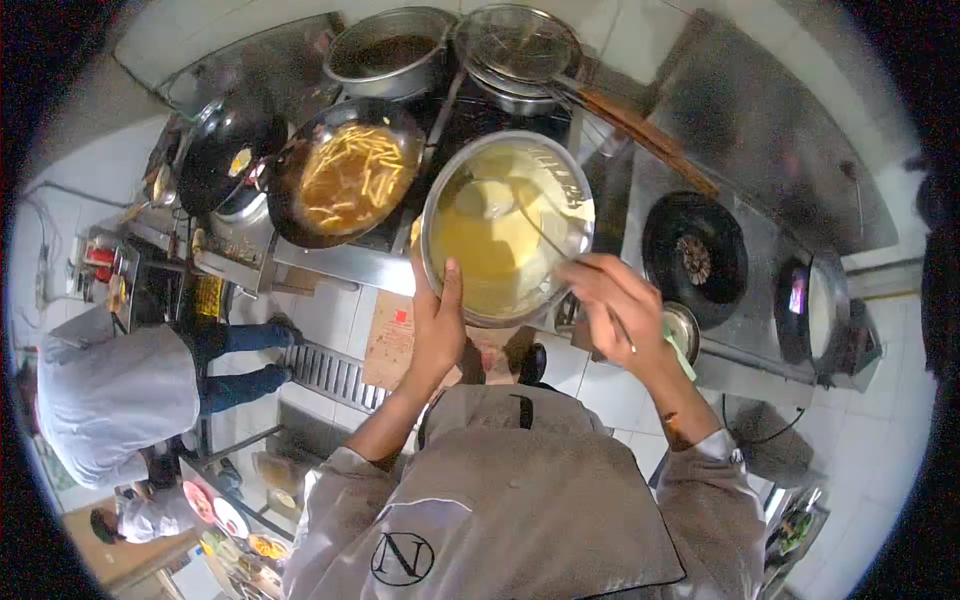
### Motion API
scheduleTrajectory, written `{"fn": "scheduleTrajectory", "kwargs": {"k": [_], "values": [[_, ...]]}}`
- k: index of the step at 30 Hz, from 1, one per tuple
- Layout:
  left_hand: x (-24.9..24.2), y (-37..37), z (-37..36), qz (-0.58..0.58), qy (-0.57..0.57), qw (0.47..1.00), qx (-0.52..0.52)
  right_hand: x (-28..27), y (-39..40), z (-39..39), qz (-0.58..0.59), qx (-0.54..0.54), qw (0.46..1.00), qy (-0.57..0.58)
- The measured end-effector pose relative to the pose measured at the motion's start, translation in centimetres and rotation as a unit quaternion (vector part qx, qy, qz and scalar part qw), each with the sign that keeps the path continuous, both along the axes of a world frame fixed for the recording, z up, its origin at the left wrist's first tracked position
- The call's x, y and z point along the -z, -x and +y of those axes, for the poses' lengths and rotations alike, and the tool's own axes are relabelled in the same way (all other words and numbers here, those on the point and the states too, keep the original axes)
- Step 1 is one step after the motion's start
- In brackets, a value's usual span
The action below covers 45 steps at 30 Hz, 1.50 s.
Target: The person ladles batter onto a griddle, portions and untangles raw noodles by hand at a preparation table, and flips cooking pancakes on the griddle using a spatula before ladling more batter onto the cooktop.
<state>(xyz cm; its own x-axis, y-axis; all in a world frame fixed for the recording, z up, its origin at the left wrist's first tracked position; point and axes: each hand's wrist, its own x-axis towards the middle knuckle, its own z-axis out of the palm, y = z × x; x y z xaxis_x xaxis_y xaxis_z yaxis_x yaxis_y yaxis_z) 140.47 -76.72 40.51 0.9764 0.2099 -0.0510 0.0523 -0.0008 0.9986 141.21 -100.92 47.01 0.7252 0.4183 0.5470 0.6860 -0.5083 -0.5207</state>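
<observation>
The left hand point(437, 330) is gripping the near rim of a steel bowl point(507, 228) of smooth yellow batter, held over the worktop point(350, 265). The right hand point(615, 300) is clamped on a whisk point(545, 235), stirring. Mixing appears well advanced; noodles are simmering in the wok point(345, 172) to the left.
</observation>
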Motion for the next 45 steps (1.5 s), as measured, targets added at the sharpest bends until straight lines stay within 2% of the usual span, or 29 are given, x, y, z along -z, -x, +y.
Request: {"fn": "scheduleTrajectory", "kwargs": {"k": [1, 3, 4, 6, 8, 13, 15, 16, 17, 18, 19, 20, 22, 23, 24, 25, 26, 27, 29, 30, 33, 35, 37, 39, 41, 42, 43, 45], "values": [[-0.7, -0.5, 1.0, -0.008, -0.013, 1.0, 0.01, 0.0, -0.8, 0.1, 0.0, -0.008, 1.0, 0.003], [-0.7, -1.1, 2.8, -0.014, -0.024, 1.0, 0.015, 0.8, -2.4, 0.0, -0.084, -0.032, 0.985, 0.148], [-0.4, -1.6, 3.5, -0.018, -0.015, 1.0, 0.008, 1.8, -2.5, 0.2, -0.053, -0.017, 0.979, 0.195], [-0.5, -2.2, 4.5, -0.027, -0.003, 1.0, -0.001, 3.8, -0.6, 0.7, -0.053, -0.042, 0.972, 0.223], [-1.2, -2.6, 4.9, -0.051, -0.011, 0.998, -0.024, 3.0, 0.6, 1.7, -0.032, -0.08, 0.959, 0.271], [-0.7, -3.0, 5.6, -0.059, -0.032, 0.998, 0.002, 3.0, -2.2, 2.7, -0.069, -0.044, 0.96, 0.268], [-0.6, -3.4, 4.9, -0.075, -0.047, 0.996, 0.005, 4.8, -0.9, 3.4, 0.014, 0.023, 0.982, 0.189], [-0.1, -3.4, 4.3, -0.103, -0.13, 0.986, -0.014, 4.2, 0.0, 4.7, 0.042, 0.034, 0.993, 0.106], [-0.2, -3.5, 3.6, -0.13, -0.211, 0.968, -0.033, 4.1, 1.4, 5.7, 0.187, 0.064, 0.98, -0.007], [-0.5, -3.1, 2.8, -0.116, -0.253, 0.96, -0.036, 4.6, 1.9, 7.0, 0.282, 0.089, 0.942, -0.157], [-0.3, -3.0, 2.3, -0.115, -0.252, 0.96, -0.035, 4.8, 2.1, 7.9, 0.368, 0.111, 0.873, -0.302], [0.1, -2.9, 2.0, -0.119, -0.253, 0.959, -0.036, 4.2, 1.7, 7.6, 0.368, 0.112, 0.872, -0.302], [0.8, -3.3, 1.9, -0.126, -0.254, 0.958, -0.035, 2.0, 0.4, 6.6, 0.327, 0.079, 0.912, -0.236], [1.1, -3.6, 2.3, -0.117, -0.153, 0.981, -0.016, 0.9, 0.2, 6.3, 0.325, 0.08, 0.912, -0.236], [1.1, -3.9, 2.6, -0.106, -0.05, 0.993, 0.001, -0.1, 0.0, 5.9, 0.23, 0.06, 0.956, -0.169], [0.6, -4.0, 2.7, -0.107, -0.05, 0.993, 0.0, -0.6, -0.3, 5.6, 0.132, 0.038, 0.986, -0.099], [-0.2, -4.0, 2.9, -0.079, -0.042, 0.996, 0.006, -0.7, -0.6, 5.3, 0.118, 0.05, 0.991, -0.037], [-0.6, -3.8, 2.9, -0.049, -0.034, 0.998, 0.013, -0.2, -0.5, 4.9, 0.121, 0.05, 0.991, -0.038], [-0.5, -4.1, 3.0, -0.039, -0.023, 0.999, 0.004, 1.4, -0.7, 3.8, 0.046, 0.001, 0.992, 0.115], [-0.5, -4.3, 3.0, -0.031, -0.011, 0.999, -0.007, 2.0, 0.1, 2.3, 0.086, -0.038, 0.982, 0.162], [-0.5, -4.3, 3.4, -0.031, -0.013, 0.999, -0.008, 1.1, 0.0, 0.4, 0.015, -0.06, 0.974, 0.217], [-1.0, -4.0, 3.3, -0.019, -0.018, 1.0, 0.004, 0.3, -0.8, 0.4, 0.038, -0.051, 0.975, 0.215], [-1.1, -4.0, 2.8, -0.02, -0.023, 0.999, 0.014, 0.5, -1.0, 0.5, -0.001, -0.09, 0.942, 0.322], [-0.6, -3.7, 2.0, -0.046, -0.041, 0.998, -0.02, 0.8, -0.2, -0.7, -0.015, -0.125, 0.937, 0.325], [-0.7, -3.8, 2.0, -0.061, -0.049, 0.997, -0.016, 1.0, -0.1, -1.5, -0.033, -0.092, 0.948, 0.304], [-0.7, -3.7, 2.0, -0.075, -0.053, 0.996, -0.01, 0.8, -0.3, -1.3, -0.015, -0.042, 0.955, 0.294], [-0.9, -3.5, 1.9, -0.074, -0.053, 0.996, -0.013, 1.1, -0.4, -0.6, -0.015, -0.044, 0.955, 0.294], [-1.7, -3.3, 1.2, -0.114, -0.138, 0.983, -0.035, 1.8, -0.8, 0.7, 0.093, 0.012, 0.988, 0.123]]}}
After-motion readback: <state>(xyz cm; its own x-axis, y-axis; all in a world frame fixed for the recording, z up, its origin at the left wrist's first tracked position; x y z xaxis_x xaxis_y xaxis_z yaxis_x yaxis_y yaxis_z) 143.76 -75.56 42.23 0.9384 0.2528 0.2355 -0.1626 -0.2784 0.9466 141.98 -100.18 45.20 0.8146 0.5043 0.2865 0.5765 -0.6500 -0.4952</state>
